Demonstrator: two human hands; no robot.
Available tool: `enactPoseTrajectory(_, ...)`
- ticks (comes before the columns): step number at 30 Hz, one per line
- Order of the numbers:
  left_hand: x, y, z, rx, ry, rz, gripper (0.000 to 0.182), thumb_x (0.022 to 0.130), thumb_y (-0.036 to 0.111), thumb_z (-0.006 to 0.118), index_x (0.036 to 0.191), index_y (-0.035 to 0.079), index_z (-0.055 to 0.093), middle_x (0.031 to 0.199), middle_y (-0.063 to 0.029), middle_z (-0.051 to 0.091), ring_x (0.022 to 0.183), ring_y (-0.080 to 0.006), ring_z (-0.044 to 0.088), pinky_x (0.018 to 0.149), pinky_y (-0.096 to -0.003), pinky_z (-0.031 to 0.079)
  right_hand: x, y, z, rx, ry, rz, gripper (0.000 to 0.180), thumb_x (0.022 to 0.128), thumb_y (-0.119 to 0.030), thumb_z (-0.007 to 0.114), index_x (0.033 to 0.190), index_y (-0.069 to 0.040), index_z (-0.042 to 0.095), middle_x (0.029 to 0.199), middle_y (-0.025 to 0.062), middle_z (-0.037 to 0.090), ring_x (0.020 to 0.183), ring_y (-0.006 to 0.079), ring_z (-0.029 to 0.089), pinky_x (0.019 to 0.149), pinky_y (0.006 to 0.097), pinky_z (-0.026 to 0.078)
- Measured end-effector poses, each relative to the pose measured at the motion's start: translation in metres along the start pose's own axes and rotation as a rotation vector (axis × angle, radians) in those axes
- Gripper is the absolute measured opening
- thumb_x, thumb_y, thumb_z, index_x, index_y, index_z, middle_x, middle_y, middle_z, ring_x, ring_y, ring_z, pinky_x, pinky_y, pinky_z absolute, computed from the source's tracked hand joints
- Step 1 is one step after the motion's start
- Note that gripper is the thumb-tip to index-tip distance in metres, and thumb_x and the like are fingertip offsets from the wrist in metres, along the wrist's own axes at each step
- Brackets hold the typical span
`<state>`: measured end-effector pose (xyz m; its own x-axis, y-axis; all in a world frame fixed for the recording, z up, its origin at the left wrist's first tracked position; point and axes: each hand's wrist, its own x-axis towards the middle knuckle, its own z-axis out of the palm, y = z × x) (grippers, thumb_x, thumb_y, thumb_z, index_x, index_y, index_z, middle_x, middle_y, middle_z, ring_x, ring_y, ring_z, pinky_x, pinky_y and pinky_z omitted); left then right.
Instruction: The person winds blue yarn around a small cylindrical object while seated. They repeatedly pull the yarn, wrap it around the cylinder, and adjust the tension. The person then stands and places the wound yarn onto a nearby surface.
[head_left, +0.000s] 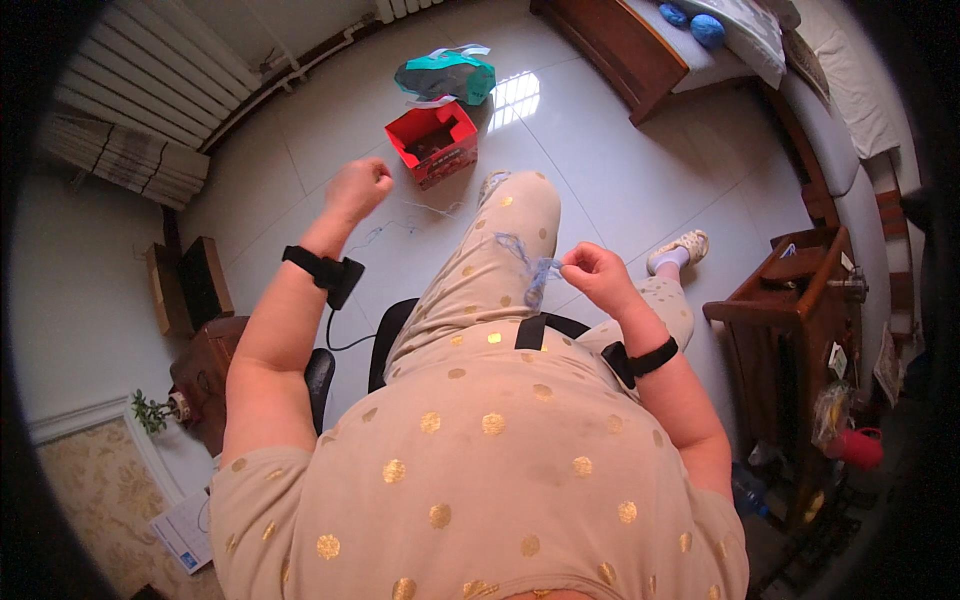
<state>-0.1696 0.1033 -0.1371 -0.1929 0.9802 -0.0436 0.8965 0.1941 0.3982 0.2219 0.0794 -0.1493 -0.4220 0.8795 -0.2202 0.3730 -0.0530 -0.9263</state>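
My right hand (598, 276) pinches a loose tangle of thin blue yarn (537, 279) between thumb and fingertips. The tangle hangs over my thigh, in front of the spotted beige trousers (480, 262). Raised at the upper left, my left hand (358, 187) has its fingers curled in. Whether a strand is inside that hand is too fine to make out. Pale loose strands of yarn (382, 229) show below and beside it against the floor.
Ahead on the tiled floor (315, 150) stand an open red box (435, 142) and a teal bag (450, 75). Blue yarn balls (707, 31) rest on the wooden-framed sofa (622, 52). A wooden stand (787, 300) is at the right, a radiator (157, 67) at the upper left.
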Motion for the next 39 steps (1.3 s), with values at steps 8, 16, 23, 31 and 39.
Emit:
enactPoseTrajectory(8,-0.021,0.046,0.013,-0.382,-0.203,0.45,0.026,0.074,0.02,0.069,0.098,0.008,0.066,0.097,-0.0133,0.063,0.091,-0.0296,0.059,0.08,-0.0359,0.049,0.004,-0.006,-0.01,0.369,-0.12,0.132,0.009,0.083,-0.006,0.063,0.09,-0.007,0.058,0.082,0.0009,0.062,0.078,0.0079,0.059,0.067,0.0212,0.045)
enactPoseTrajectory(16,-0.03,0.071,0.037,-0.41,-0.437,0.451,0.017,0.078,0.016,0.065,0.09,0.004,0.063,0.083,-0.0095,0.065,0.073,-0.0255,0.062,0.067,-0.0336,0.05,-0.014,-0.012,-0.078,0.603,0.201,0.142,0.012,0.087,-0.008,0.062,0.098,-0.007,0.058,0.091,0.0065,0.065,0.077,0.0136,0.062,0.072,0.026,0.051)
enactPoseTrajectory(23,-0.009,0.026,-0.014,-0.445,-0.29,0.217,0.011,0.086,0.014,0.061,0.087,0.003,0.059,0.067,0.0003,0.053,0.06,-0.0084,0.05,0.052,-0.0254,0.043,-0.043,0.002,-0.132,0.601,0.438,0.173,0.014,0.086,-0.01,0.063,0.099,-0.006,0.059,0.092,0.0069,0.065,0.077,0.0114,0.062,0.072,0.0247,0.052)
enactPoseTrajectory(31,-0.005,-0.061,-0.067,-0.093,0.247,0.004,0.016,0.085,0.018,0.059,0.096,0.007,0.061,0.08,-0.0128,0.064,0.072,-0.025,0.061,0.068,-0.0356,0.048,-0.053,0.007,-0.138,0.502,0.458,0.204,0.014,0.086,-0.011,0.063,0.098,-0.006,0.059,0.09,0.0053,0.065,0.075,0.0102,0.062,0.071,0.024,0.052)
enactPoseTrajectory(39,-0.029,-0.056,-0.124,-1.091,0.079,-0.249,0.054,0.083,0.016,0.059,0.131,0.009,0.037,0.094,-0.0042,0.054,0.077,-0.0152,0.059,0.066,-0.0286,0.05,-0.043,0.007,-0.133,0.497,0.38,0.232,0.018,0.088,-0.013,0.061,0.104,-0.005,0.059,0.094,0.0054,0.064,0.077,0.0092,0.061,0.072,0.0246,0.051)
